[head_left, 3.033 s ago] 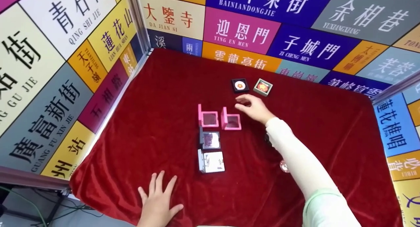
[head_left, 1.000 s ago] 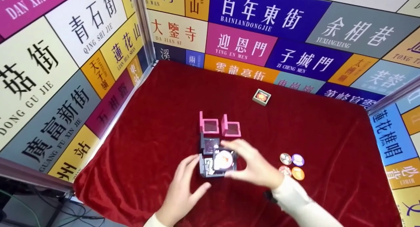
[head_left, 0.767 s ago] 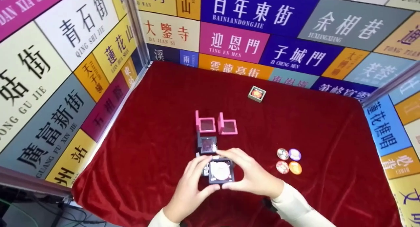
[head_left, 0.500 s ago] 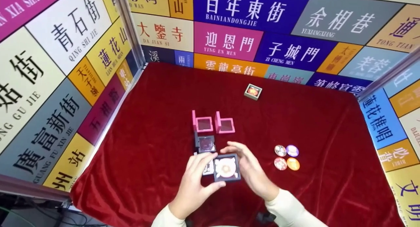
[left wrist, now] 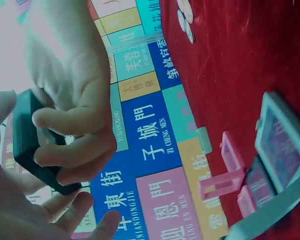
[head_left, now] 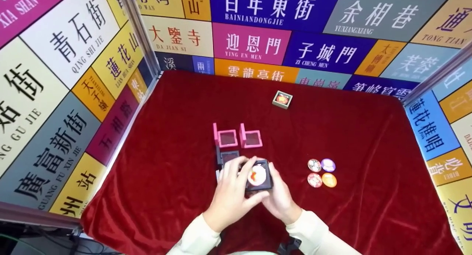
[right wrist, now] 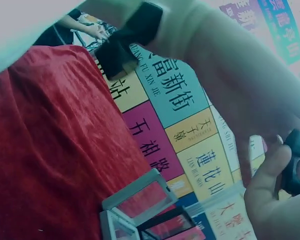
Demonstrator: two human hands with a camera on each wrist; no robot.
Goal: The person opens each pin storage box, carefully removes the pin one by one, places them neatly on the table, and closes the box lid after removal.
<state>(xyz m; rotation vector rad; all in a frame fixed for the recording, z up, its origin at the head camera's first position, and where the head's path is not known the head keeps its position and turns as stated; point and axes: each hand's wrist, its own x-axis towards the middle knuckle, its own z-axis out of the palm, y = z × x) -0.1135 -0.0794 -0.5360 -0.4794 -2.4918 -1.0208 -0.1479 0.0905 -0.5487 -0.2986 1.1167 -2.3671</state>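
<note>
Both hands hold a small square black case (head_left: 269,183) above the front middle of the table. Inside its frame shows a round white badge with a red-orange pattern (head_left: 257,175). My left hand (head_left: 229,196) grips the case from the left, its thumb along the near edge. From the right, my right hand (head_left: 281,199) wraps the far side; in the left wrist view its fingers (left wrist: 72,122) curl over the face of the black case (left wrist: 25,135) turned to that camera. Beneath the left hand, a light grey open case (left wrist: 282,142) is mostly hidden from the head view.
Two open pink cases (head_left: 226,138) stand side by side, with an open dark grey case (head_left: 230,156) in front. Several round badges (head_left: 329,180) lie grouped at right. A grey-green box (head_left: 283,100) sits toward the back. Printed panels (head_left: 250,45) enclose the red cloth (head_left: 177,137).
The right hand has brought the black case from the back to the front, where the left hand has joined it. Lately the left fingers have moved across the case's edge.
</note>
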